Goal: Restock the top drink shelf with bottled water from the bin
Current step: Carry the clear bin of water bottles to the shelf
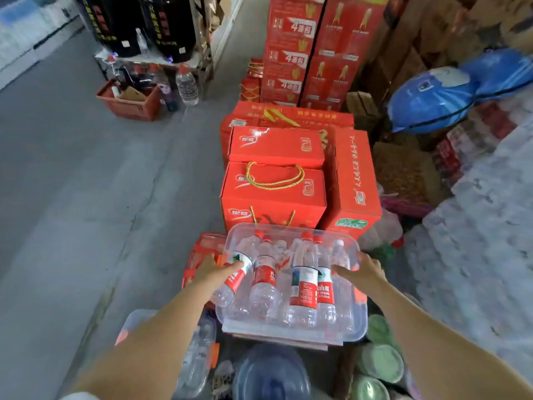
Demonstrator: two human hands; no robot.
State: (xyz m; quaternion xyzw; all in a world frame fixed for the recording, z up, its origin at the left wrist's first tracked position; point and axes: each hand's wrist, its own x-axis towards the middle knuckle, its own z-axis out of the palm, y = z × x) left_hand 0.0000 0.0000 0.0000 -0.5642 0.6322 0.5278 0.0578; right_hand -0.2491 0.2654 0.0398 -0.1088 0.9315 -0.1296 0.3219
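The left hand (215, 269) is reaching over the left rim of the clear bin (291, 337), its straight fingers touching a tilted water bottle (235, 277). Other red-capped bottles (302, 287) are lying inside. The right hand (364, 268) is reaching over the right rim, fingers straight and holding nothing.

Stockroom aisle, bare grey floor (72, 183), goods piled along the right.
We note a crack running through the concrete; red cartons (277, 145) stacked ahead, one with a gold rope handle (274, 184); a taller red stack (291, 47) behind them; a red crate (129, 106) by a rack (199, 39) of dark jugs (170, 27); blue bundles (432, 102) at right.
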